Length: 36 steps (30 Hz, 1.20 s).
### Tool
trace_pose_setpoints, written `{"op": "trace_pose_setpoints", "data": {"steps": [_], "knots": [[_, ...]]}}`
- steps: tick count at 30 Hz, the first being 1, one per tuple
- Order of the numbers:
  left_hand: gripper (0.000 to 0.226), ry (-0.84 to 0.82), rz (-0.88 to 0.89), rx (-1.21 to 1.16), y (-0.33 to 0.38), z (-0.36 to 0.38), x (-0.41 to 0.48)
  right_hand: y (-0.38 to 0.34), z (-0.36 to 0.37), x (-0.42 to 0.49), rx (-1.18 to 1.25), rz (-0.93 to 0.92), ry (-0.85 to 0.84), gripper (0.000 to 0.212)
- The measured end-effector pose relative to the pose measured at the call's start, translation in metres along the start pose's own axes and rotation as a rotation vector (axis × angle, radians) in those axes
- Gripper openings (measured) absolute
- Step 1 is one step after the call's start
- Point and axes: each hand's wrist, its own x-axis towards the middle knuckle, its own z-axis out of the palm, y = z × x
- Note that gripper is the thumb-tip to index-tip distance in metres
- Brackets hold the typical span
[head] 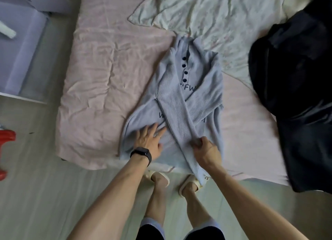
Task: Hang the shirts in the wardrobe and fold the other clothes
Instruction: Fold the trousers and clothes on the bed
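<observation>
A light blue knit sweater (175,99) with dark buttons and dark lettering lies face up on the pink bed sheet (100,74). Both of its sleeves are folded across the front and cross each other. My left hand (149,141), with a black band on the wrist, lies flat with straight fingers on the sweater's lower left part. My right hand (204,148) has its fingers curled round the long sleeve that runs down toward the bed's near edge. That sleeve's cuff hangs over the edge by my feet.
A heap of dark clothes (294,88) covers the bed's right side. A pale crumpled cover (215,15) lies at the back. White furniture (23,47) stands at the left, and a red object (6,141) sits on the floor beside it.
</observation>
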Motion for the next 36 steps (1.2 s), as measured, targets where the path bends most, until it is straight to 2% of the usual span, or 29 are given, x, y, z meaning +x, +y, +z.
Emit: {"op": "trace_pose_setpoints", "data": {"steps": [2, 5, 8, 11, 14, 16, 19, 22, 24, 30, 34, 36], "knots": [[0.072, -0.087, -0.025, 0.031, -0.002, 0.001, 0.001, 0.015, -0.006, -0.001, -0.035, -0.024, 0.021, 0.029], [0.071, -0.097, -0.056, 0.037, 0.006, -0.002, 0.002, 0.033, -0.012, -0.002, -0.128, -0.018, -0.052, 0.031], [0.06, -0.012, -0.055, 0.005, 0.013, -0.017, 0.007, 0.033, -0.018, 0.002, -0.086, -0.074, -0.182, 0.04], [0.047, 0.089, -0.042, -0.028, 0.01, -0.034, 0.018, 0.021, -0.022, 0.005, -0.208, -0.142, -0.323, 0.055], [0.042, 0.17, -0.059, -0.018, -0.002, -0.044, 0.03, 0.013, -0.028, 0.003, -0.441, -0.026, -0.315, 0.047], [0.045, 0.197, -0.081, -0.017, -0.014, -0.046, 0.036, 0.012, -0.032, 0.001, -0.5, 0.035, -0.291, 0.048], [0.046, 0.273, -0.069, -0.026, -0.028, -0.045, 0.041, 0.015, -0.035, -0.008, -0.467, 0.093, -0.282, 0.051], [0.041, 0.367, -0.064, -0.03, -0.037, -0.053, 0.047, 0.002, -0.035, -0.014, -0.37, 0.138, -0.161, 0.054], [0.044, 0.4, -0.055, -0.037, -0.043, -0.061, 0.053, -0.022, -0.033, -0.007, -0.295, 0.095, -0.078, 0.055], [0.063, 0.336, 0.024, -0.043, -0.073, -0.084, 0.093, -0.141, -0.023, 0.064, -0.054, -0.104, 0.155, 0.062], [0.037, 0.402, 0.132, -0.086, -0.093, -0.085, 0.104, -0.21, -0.027, 0.135, 0.188, -0.012, 0.234, 0.076], [0.025, 0.423, 0.167, -0.109, -0.105, -0.083, 0.108, -0.234, -0.037, 0.165, 0.261, 0.045, 0.226, 0.074]]}}
